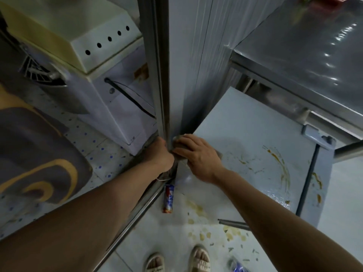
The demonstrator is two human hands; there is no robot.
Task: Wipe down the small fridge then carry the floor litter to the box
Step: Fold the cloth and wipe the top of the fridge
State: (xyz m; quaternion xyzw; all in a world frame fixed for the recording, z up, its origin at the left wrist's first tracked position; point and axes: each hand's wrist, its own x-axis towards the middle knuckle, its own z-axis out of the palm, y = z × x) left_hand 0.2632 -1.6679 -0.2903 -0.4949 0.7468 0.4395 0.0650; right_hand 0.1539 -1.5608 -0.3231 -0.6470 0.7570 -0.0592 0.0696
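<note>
Pale blue fridge top (249, 146) streaked orange-brown at right; red-white-blue wrapper (169, 198) bottom centre; blue-dotted white floor tiles (98, 152) at left.

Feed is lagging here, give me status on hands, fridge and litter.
Right hand presses cloth on fridge top; left hand at metal post. Brown stains remain. Wrapper on floor, not yet collected.

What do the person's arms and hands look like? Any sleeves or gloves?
Both arms are bare, with no sleeves showing. The left hand and right hand wear no gloves, and no rings, watch or bracelets can be seen. On the feet are light-coloured open-toed sandals.
</note>
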